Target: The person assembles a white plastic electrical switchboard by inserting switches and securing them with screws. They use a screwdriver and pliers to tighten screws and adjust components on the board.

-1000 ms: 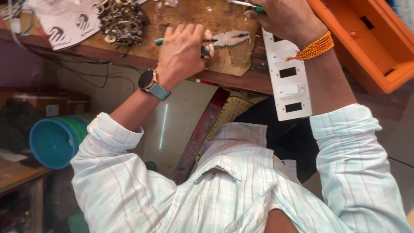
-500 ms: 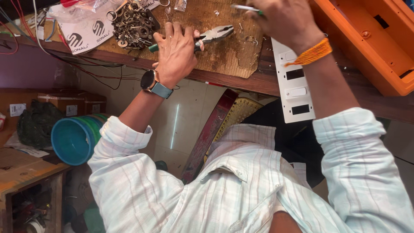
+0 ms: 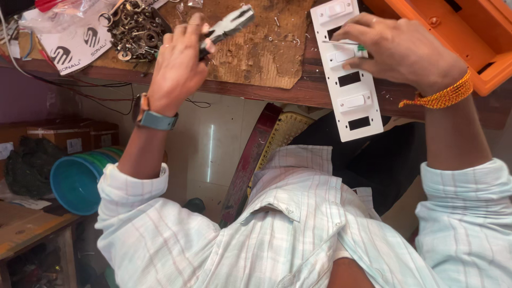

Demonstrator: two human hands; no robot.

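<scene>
Presently, at the wooden counter (image 3: 320, 93): left hand (image 3: 178, 69), smartwatch (image 3: 152, 117) at the wrist, fingers curled shut around the handles of a pair of pliers (image 3: 230, 24), raised above a worn brown board (image 3: 266, 48). Right hand (image 3: 402, 50), orange thread band at the wrist, pinching a thin green-handled screwdriver (image 3: 346, 45), its tip lying across a white switch plate (image 3: 349, 80) that overhangs the counter edge. Beside: heap of metal rings and washers (image 3: 136, 29); orange case (image 3: 458, 26); blue tub (image 3: 80, 178) below.
</scene>
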